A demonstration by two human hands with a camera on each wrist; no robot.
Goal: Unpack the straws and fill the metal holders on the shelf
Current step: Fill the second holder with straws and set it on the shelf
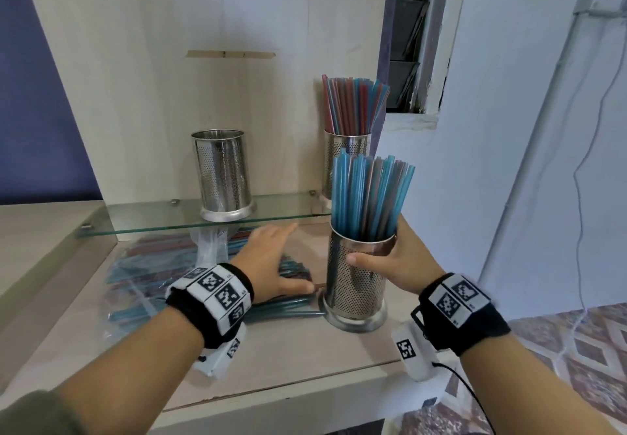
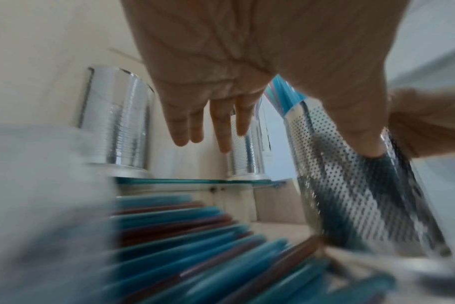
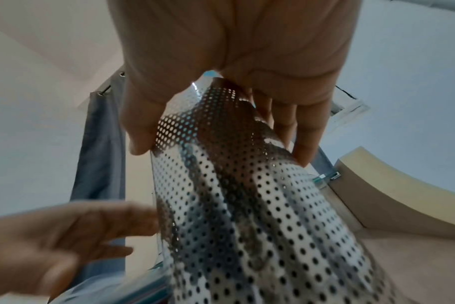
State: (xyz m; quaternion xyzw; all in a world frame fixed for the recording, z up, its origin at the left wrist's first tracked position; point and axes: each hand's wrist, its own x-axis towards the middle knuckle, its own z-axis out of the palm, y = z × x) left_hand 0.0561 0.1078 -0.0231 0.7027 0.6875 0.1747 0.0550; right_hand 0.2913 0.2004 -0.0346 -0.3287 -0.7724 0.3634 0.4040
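Note:
My right hand (image 1: 390, 261) grips a perforated metal holder (image 1: 356, 281) full of blue straws (image 1: 369, 197), which stands on the counter; thumb and fingers wrap its upper wall (image 3: 221, 127). My left hand (image 1: 271, 258) hovers open, fingers straight (image 2: 216, 125), over loose blue and brown straws (image 1: 291, 298) lying on the counter beside clear plastic packs (image 1: 152, 271). On the glass shelf (image 1: 169, 220) stands an empty metal holder (image 1: 224, 176) at the left. At the right a second holder (image 1: 342, 152) carries red and blue straws (image 1: 353, 105).
The wooden back panel (image 1: 203, 44) rises behind the shelf. The counter's front edge (image 1: 288, 397) runs near my wrists. A window frame (image 1: 420, 44) and white wall lie to the right, patterned floor (image 1: 576, 349) below.

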